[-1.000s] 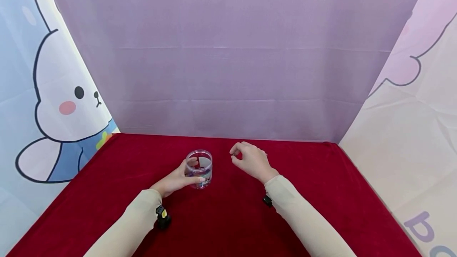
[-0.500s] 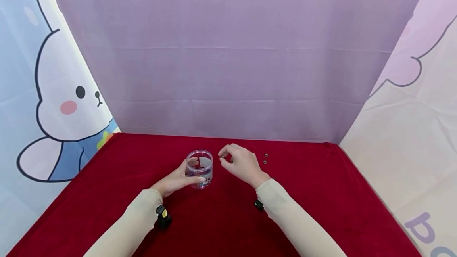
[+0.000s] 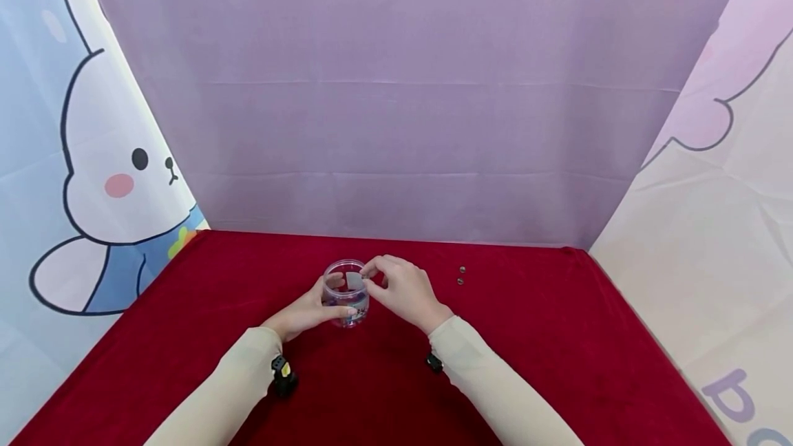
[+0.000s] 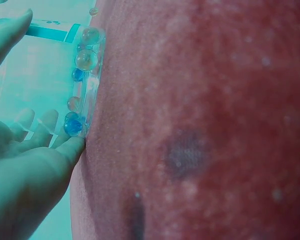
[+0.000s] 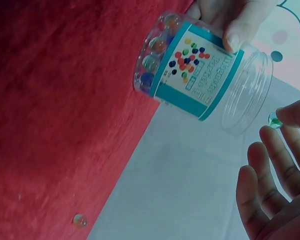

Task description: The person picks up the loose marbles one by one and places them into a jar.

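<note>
A clear plastic jar (image 3: 348,290) with a teal-edged label stands upright on the red cloth. My left hand (image 3: 305,316) grips its side, thumb across the label and fingers behind. Several glass marbles (image 4: 86,60), blue and orange among them, lie in the bottom of the jar. Thumb and forefinger of my right hand (image 3: 405,292) pinch a clear marble (image 5: 275,120) with a green swirl, right at the jar's open mouth. In the right wrist view the other right-hand fingers are spread below it.
Two loose marbles (image 3: 461,275) lie on the red cloth (image 3: 539,336) to the right of my right hand. A lilac curtain (image 3: 396,122) hangs behind the table, with printed cloth panels at either side. Each wrist wears a small black device (image 3: 283,378).
My right hand has moved left from the cloth to the jar's mouth, carrying a marble. Two loose marbles it covered now show. The left hand and jar have stayed put.
</note>
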A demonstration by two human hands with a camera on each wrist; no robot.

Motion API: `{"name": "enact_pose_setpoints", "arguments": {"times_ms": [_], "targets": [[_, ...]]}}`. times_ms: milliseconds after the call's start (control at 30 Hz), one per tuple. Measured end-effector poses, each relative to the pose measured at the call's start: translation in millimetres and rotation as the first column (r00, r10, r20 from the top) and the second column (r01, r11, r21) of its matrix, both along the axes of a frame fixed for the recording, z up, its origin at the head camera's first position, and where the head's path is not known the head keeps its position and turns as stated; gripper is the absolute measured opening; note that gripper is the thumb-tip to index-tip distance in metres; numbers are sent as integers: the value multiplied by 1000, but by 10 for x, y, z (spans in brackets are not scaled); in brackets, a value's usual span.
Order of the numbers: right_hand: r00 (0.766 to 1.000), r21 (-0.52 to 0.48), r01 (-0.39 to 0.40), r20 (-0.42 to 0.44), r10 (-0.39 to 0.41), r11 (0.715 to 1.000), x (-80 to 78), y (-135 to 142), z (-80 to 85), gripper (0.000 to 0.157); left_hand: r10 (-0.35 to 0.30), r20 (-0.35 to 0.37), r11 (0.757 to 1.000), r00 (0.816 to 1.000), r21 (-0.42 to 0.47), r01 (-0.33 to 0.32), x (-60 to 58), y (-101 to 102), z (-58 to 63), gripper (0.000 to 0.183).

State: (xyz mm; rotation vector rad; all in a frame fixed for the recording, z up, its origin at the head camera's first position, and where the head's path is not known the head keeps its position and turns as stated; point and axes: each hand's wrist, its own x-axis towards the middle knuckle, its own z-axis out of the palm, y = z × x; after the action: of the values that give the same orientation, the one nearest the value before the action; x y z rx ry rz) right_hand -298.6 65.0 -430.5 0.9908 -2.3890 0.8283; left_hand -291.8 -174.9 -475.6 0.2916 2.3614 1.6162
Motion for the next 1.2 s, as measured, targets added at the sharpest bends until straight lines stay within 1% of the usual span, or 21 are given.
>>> {"name": "enact_pose_setpoints", "arguments": {"times_ms": [200, 400, 633, 800, 933, 1100, 1200], "targets": [[1000, 9, 1, -4, -1, 1000, 10, -89, -34, 16, 6, 1, 1000, 1000, -9, -6, -3, 11, 3, 92], [1000, 19, -6, 9, 6, 1000, 17, -147, -53, 16, -4, 3, 1000, 1000, -2, 4, -6, 13, 6, 93], [998, 22, -14, 56, 12, 1000, 28, -160, -47, 27, -7, 4, 1000, 1000, -2, 7, -8, 7, 8, 91], [998, 19, -23, 61, 22, 1000, 35, -153, -47, 21, -8, 4, 1000, 1000, 3, 8, -11, 2, 2, 92], [998, 19, -20, 54, 19, 1000, 37, -132, -54, 19, -7, 10, 1000, 1000, 8, 7, -14, 4, -10, 92], [998, 11, 8, 54, -8, 1000, 25, -72, -53, 18, 2, 10, 1000, 1000, 4, -2, -14, 3, -19, 91], [999, -5, 25, 38, -25, 1000, 0, -18, -43, 16, 6, 5, 1000, 1000, -1, -6, -10, -1, -13, 91]]}}
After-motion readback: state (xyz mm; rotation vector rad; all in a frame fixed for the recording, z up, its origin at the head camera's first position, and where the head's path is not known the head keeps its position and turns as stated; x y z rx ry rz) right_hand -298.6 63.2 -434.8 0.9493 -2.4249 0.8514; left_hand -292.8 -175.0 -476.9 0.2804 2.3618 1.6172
